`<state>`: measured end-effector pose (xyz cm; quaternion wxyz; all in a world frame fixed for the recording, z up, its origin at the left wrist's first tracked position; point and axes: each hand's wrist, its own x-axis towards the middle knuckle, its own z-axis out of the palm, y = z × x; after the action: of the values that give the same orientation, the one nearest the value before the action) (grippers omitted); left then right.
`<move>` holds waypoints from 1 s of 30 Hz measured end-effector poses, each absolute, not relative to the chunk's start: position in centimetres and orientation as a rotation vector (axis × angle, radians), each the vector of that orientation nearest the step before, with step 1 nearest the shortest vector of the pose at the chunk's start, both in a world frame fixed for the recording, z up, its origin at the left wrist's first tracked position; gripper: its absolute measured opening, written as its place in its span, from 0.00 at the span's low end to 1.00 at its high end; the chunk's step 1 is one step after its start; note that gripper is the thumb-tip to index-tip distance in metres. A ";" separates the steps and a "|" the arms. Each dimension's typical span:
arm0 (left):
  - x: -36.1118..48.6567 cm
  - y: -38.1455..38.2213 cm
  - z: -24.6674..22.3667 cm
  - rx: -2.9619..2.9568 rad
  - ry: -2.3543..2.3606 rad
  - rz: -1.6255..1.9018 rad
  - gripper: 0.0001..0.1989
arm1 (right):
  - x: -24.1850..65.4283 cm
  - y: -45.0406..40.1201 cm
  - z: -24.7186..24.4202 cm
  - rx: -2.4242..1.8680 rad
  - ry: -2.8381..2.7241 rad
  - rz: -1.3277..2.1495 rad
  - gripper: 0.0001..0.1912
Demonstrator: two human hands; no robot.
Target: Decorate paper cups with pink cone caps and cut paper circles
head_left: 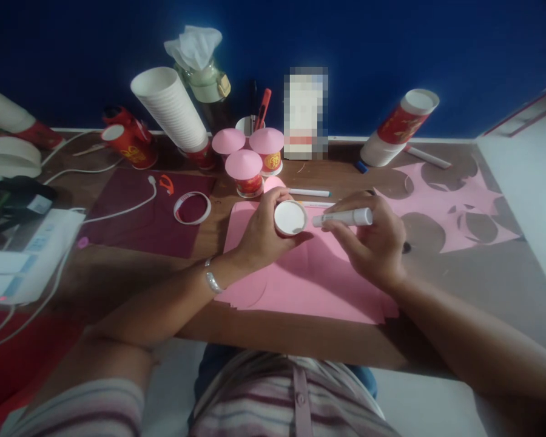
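Observation:
My left hand [264, 233] is wrapped around a paper cup [290, 218], whose round white end faces up towards me. Between the fingers of my right hand [375, 240] lies a white glue stick [348, 217], its narrow end pointing left, close to the cup's rim. Whether it touches the rim I cannot tell. Both hands are over a stack of pink paper [309, 282]. Beyond my left hand stand red paper cups topped with pink paper cones [244, 164]. Two pens, one of them a white marker [309, 193], lie just past the hands.
A tall stack of white cups [170, 109] leans at the back, beside a tissue holder [204, 82]. Cut pink paper scraps [455, 206] lie right, near another cup stack [398, 130]. At left are a tape ring [192, 208], white cables and a white box [40, 255].

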<state>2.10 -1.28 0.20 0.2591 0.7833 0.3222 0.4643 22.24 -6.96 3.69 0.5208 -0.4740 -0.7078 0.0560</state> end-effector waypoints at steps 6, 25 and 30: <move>2.0 -1.2 0.0 2.137 0.779 1.170 0.38 | 21.8 -7.6 4.2 -1.044 -1.839 0.061 0.11; 1.5 -1.2 0.0 2.240 0.796 1.119 0.33 | 21.8 -7.6 3.6 -0.957 -1.953 -0.050 0.12; 1.7 -1.2 0.2 2.180 0.853 1.138 0.32 | 21.7 -7.8 3.8 -0.979 -1.973 -0.077 0.10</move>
<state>1.69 -1.18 0.16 0.2661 0.8073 0.3161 0.4213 21.73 -7.79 3.76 0.4520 -0.3963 -0.7986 -0.0310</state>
